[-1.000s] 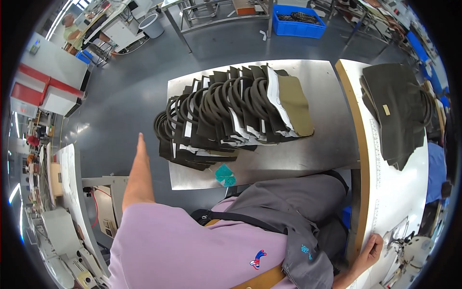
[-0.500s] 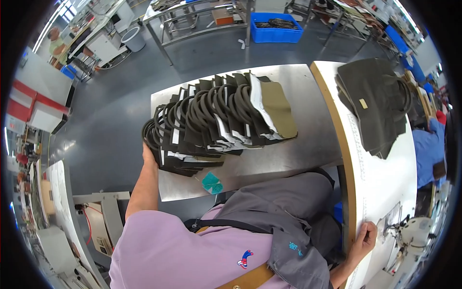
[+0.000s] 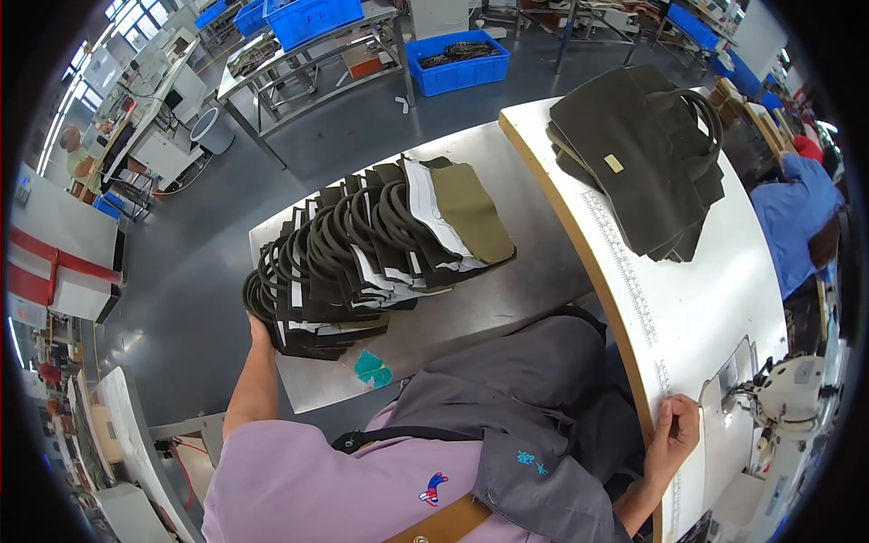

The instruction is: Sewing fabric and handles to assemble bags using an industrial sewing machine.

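A row of dark olive bag panels (image 3: 312, 312) with rounded handles and white linings lies overlapped on a metal table (image 3: 534, 262). My left hand (image 3: 260, 333) touches the left end of the row; its fingers are hidden behind the panels. On the white worktable (image 3: 625, 299) to the right rests my right hand (image 3: 674, 436), its fingers curled in and nothing visible in them. Beside that hand stands a white sewing machine (image 3: 789, 391). Farther back on the worktable, dark handbag pieces (image 3: 634, 163) with handles lie in a pile, the top one bearing a small yellowish tag.
A teal scrap (image 3: 372, 369) lies at the metal table's near edge. A measuring scale (image 3: 620, 262) runs along the worktable's left side. Beyond are a blue crate (image 3: 457, 68) on the floor and a grey bin (image 3: 212, 131). A person in blue (image 3: 797, 217) is at the far right.
My view has turned, so the tables and bag panels appear farther left. The left hand stays against the panels' left end. My right hand stays on the worktable, its fingers still curled.
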The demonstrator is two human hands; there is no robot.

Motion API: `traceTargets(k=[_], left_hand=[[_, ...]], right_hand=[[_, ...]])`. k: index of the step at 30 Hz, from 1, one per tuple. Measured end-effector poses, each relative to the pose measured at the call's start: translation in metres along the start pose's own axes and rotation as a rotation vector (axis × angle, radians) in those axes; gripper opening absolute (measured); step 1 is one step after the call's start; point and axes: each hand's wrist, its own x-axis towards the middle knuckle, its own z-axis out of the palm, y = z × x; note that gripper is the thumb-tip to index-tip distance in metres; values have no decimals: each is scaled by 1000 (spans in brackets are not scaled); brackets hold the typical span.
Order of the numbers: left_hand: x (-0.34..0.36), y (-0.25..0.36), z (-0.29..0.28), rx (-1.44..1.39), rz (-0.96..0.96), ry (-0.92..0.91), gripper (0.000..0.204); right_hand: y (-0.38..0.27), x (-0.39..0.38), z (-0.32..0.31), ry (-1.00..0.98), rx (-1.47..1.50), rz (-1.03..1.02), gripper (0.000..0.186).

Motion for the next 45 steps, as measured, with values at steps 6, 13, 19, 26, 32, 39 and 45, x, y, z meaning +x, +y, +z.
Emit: traceTargets(k=[6, 13, 19, 26, 32, 39, 45], left_hand=[[20, -23, 17, 126, -142, 128, 87], [-5, 60, 58, 1008, 242, 845, 56], [-74, 146, 263, 909, 1521, 357, 32], [-279, 148, 512, 660, 1837, -780, 30], [-351, 144, 649, 894, 1805, -827, 74], [-372, 162, 731, 1302, 1729, -951, 130], [-401, 176, 718, 1438, 2086, -577, 122]], right_hand=[[-15, -5, -5, 11, -61, 1, 10], [-22, -5, -9, 35, -47, 12, 6], [-10, 4, -4, 12, -1, -5, 5], [-16, 5, -6, 23, -2, -36, 5], [-13, 2, -10, 27, -5, -49, 6], [-12, 3, -9, 24, -55, -106, 8], [-13, 4, -11, 23, -87, -129, 10]])
